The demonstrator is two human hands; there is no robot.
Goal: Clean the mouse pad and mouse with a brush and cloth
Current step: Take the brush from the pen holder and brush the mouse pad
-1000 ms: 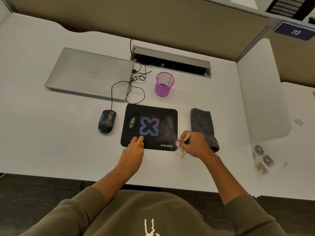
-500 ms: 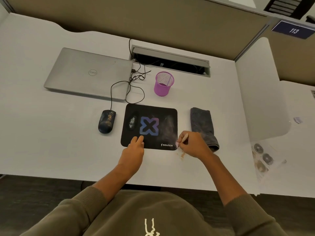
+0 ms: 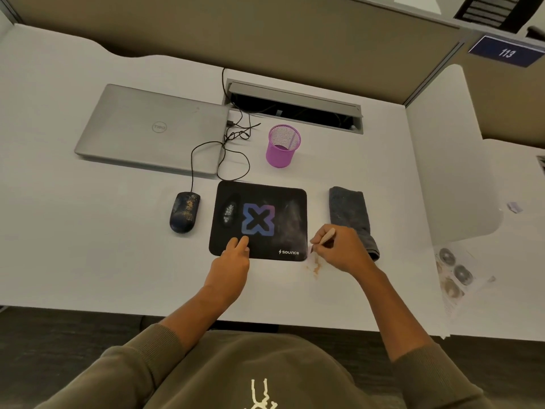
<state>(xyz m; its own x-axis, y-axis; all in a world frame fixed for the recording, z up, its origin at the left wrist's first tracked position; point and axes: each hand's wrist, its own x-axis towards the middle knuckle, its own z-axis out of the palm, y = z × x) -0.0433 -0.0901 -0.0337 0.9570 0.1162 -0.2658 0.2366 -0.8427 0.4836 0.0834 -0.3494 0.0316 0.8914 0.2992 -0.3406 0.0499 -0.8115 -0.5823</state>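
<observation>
A black mouse pad (image 3: pixel 283 228) with a blue X logo lies mid-desk, dusty on its right half and with a smudge at its left. A dark corded mouse (image 3: pixel 184 212), speckled with dirt, sits just left of the pad. My left hand (image 3: pixel 233 261) presses its fingertips on the pad's near edge. My right hand (image 3: pixel 339 250) grips a small brush (image 3: pixel 326 237) with a pale handle, its tip at the pad's near right corner. Brownish dust (image 3: pixel 315 265) lies on the desk below that corner. A folded grey cloth (image 3: pixel 349 211) rests to the right of the pad.
A shut silver laptop (image 3: pixel 150 128) lies at the back left, the mouse cable (image 3: pixel 206 149) looping beside it. A purple mesh cup (image 3: pixel 283 146) stands behind the pad. A cable tray slot (image 3: pixel 295 104) opens at the back. A plastic packet (image 3: pixel 454 273) lies at the right.
My right hand has swept the brush a little along the pad's near right corner. My left hand has stayed put on the pad.
</observation>
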